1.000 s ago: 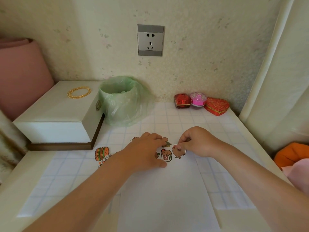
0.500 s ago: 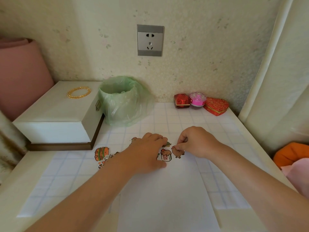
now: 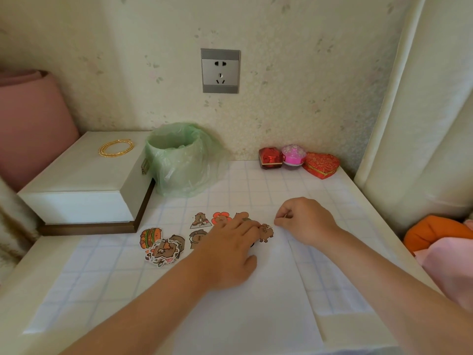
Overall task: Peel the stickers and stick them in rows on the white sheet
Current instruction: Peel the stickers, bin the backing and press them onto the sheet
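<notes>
Sheet (image 3: pixel 243 303) lies flat on the grid mat (image 3: pixel 102 265), on the table (image 3: pixel 15 290). The person's left hand (image 3: pixel 230 252) lies palm down on the sheet. Its fingers are straight, and their tips press a capybara sticker (image 3: pixel 266 233) at the sheet's far end. Right hand (image 3: pixel 304 221) is just beside that sticker, clear of it. Its fingers are curled, thumb against forefinger; can't tell if anything is pinched. More stickers (image 3: pixel 199 220) sit in rows left of the fingertips, partly hidden by the hand. Loose pile (image 3: pixel 163 248) lies on the mat, further left. Behind: white box (image 3: pixel 76 180) with gold bangles (image 3: pixel 115 147) on top, bin (image 3: pixel 179 160) lined with a green bag just beside it. Three small gift boxes (image 3: pixel 293 155) stand by the wall, socket (image 3: pixel 220 70) above.
</notes>
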{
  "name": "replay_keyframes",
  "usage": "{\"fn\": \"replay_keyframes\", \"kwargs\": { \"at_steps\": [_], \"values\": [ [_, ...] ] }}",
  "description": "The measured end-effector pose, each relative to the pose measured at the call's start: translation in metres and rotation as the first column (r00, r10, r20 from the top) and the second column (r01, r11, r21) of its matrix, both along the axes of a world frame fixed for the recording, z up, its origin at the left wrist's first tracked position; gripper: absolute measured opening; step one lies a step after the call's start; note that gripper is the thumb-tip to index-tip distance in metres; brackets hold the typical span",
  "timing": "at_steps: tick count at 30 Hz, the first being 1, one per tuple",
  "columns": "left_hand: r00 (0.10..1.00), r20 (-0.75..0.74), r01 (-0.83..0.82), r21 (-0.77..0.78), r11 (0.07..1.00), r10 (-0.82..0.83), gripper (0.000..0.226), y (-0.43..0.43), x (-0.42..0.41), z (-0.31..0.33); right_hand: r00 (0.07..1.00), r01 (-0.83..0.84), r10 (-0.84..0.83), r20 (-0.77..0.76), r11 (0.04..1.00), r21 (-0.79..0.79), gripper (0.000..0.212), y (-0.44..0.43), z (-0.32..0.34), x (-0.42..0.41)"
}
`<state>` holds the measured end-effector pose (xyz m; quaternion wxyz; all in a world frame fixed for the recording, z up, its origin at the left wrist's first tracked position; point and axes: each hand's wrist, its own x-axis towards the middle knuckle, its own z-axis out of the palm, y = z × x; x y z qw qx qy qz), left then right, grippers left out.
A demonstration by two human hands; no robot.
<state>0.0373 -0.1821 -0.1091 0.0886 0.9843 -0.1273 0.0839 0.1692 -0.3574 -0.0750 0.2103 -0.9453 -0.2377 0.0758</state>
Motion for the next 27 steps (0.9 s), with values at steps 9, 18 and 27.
{"fn": "replay_keyframes", "kwargs": {
  "at_steps": [9, 18, 27],
  "values": [
    [0.995, 0.1, -0.023, 0.136, 0.99, 0.009, 0.059, -0.004, 0.0, -0.012, 0.896, -0.359, 0.381, 0.228, 0.924, -0.132, 0.036, -0.024, -0.008, -0.026],
    [0.99, 0.138, -0.009, 0.185, 0.983, -0.017, 0.051, -0.004, -0.001, -0.016, 0.847, -0.341, 0.369, 0.383, 0.93, -0.14, 0.033, -0.023, -0.023, -0.029],
    [0.998, 0.061, -0.003, 0.014, 1.0, 0.002, 0.045, -0.006, -0.002, -0.005, 0.812, -0.299, 0.312, 0.494, 0.948, -0.107, 0.032, -0.022, -0.032, -0.027]
  ]
}}
